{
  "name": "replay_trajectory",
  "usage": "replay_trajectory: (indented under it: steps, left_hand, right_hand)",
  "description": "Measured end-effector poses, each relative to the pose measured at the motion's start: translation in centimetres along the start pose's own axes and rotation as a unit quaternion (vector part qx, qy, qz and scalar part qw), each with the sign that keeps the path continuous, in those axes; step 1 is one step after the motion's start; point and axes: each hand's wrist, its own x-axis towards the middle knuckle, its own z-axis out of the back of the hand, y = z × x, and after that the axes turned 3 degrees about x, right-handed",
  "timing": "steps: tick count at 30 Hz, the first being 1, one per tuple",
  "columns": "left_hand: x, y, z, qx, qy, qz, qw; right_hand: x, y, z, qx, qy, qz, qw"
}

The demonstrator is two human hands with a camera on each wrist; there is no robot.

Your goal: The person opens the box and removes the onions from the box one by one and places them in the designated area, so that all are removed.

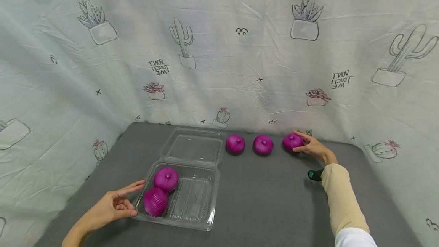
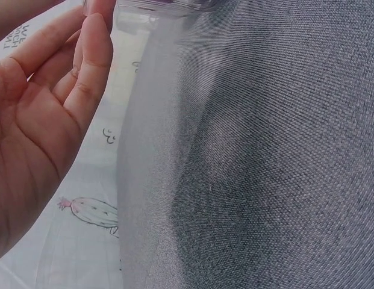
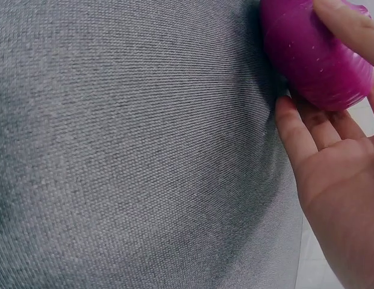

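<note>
Left hand (image 1: 109, 206): one, 8 o'clock in head view. Bare wrist (image 1: 78, 231); hand directed to 2 o'clock. Upper fingers (image 1: 128, 190) extended, lower ones bent inward; left thumb (image 1: 125, 213) toward 3 o'clock. Palm visible at 9 o'clock, left wrist view.

Right hand (image 1: 311, 148): one, near 4 o'clock in head view, directed to 10 o'clock. Gripping; right thumb (image 3: 352, 25) opposite the fingers (image 3: 297, 131). Forearm aimed to 11 o'clock; beige sleeve (image 1: 344, 197), white lower section (image 1: 354, 237).
</note>
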Motion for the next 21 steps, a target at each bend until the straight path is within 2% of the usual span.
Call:
replay_trajectory:
  steps: [14, 21]
  left_hand:
    - [0.09, 0.0, 0.24, 0.001, 0.008, 0.002, 1.0]
    - [0.02, 0.27, 0.23, -0.014, 0.007, -0.001, 0.9999]
  right_hand:
    - [-0.25, 0.15, 0.35, -0.009, 0.002, 0.008, 0.9999]
    - [-0.7, 0.23, 0.68, -0.013, 0.004, 0.014, 0.9998]
